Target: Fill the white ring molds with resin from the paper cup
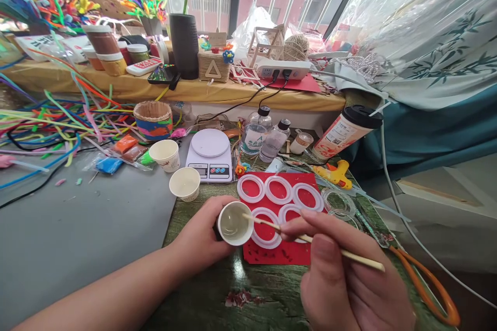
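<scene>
My left hand (202, 235) is wrapped round a white paper cup (235, 223), tilted so its opening faces me, with clear liquid inside. Between the thumb and fingers of my right hand (341, 264) is a thin wooden stick (361, 258), its tip at the inner edge of the cup. Behind and between the hands lies a red sheet (279, 256) bearing several white ring moulds (278, 190). Two more paper cups (164, 155) stand left of a white digital scale (210, 150).
Beyond the sheet stand two clear bottles (275, 140), a small jar (301, 142) and a tilted drink cup (341, 134). On the right are a yellow glue gun (334, 174) and orange-handled scissors (427, 284). Colourful pipe cleaners (70, 124) lie at left.
</scene>
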{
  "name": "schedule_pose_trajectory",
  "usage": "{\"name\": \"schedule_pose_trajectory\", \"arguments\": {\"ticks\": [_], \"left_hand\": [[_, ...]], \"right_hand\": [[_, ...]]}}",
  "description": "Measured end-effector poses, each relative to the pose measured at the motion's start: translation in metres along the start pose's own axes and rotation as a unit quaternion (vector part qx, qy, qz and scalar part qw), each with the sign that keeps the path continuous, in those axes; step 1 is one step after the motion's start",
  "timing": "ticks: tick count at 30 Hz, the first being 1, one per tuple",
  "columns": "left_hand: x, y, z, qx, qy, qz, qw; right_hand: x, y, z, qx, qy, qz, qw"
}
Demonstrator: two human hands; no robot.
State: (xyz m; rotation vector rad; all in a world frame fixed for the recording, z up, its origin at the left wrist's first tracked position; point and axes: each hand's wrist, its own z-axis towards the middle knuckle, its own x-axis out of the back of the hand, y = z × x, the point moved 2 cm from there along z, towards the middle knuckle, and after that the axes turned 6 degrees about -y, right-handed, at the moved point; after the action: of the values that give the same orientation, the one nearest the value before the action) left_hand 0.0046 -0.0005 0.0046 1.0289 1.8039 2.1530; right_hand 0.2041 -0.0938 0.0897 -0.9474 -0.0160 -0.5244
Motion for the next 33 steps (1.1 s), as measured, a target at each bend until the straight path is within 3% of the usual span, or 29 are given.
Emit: {"name": "schedule_pose_trajectory", "arguments": {"ticks": [4, 13, 16, 20, 23, 26, 30, 33], "left_hand": [[0.0006, -0.0011, -0.0001, 0.0, 0.0, -0.002, 1.0], [-0.0003, -0.0016, -0.0005, -0.002, 0.0, 0.001, 1.0], [0.0001, -0.0015, -0.0005, 0.002, -0.002, 0.001, 1.0], [0.001, 0.0003, -0.0001, 0.003, -0.002, 0.003, 1.0], [0.0013, 0.0014, -0.0002, 0.005, -0.004, 0.003, 1.0], [0.0013, 0.0014, -0.0004, -0.001, -0.002, 0.005, 1.0], [0.0009, 0.0003, -0.0003, -0.003, -0.002, 0.005, 1.0], [0.001, 0.0006, -0.0005, -0.001, -0.002, 0.005, 1.0]], "right_hand": [[-0.0003, 0.0049, 0.0012, -0.001, -0.037, 0.042, 0.998], [-0.0016, 0.0023, 0.0045, -0.011, -0.011, 0.056, 0.998], [-0.0022, 0.0023, 0.0044, -0.013, -0.039, 0.069, 0.997], [-0.0001, 0.0033, 0.0043, -0.006, -0.013, 0.059, 0.998], [-0.0022, 0.0032, 0.0051, -0.022, -0.037, 0.054, 0.998], [-0.0029, 0.0022, 0.0057, -0.017, 0.012, 0.056, 0.998], [-0.0063, 0.0029, 0.0055, -0.026, -0.032, 0.087, 0.995], [-0.004, 0.0026, 0.0039, -0.026, 0.002, 0.06, 0.998]]}}
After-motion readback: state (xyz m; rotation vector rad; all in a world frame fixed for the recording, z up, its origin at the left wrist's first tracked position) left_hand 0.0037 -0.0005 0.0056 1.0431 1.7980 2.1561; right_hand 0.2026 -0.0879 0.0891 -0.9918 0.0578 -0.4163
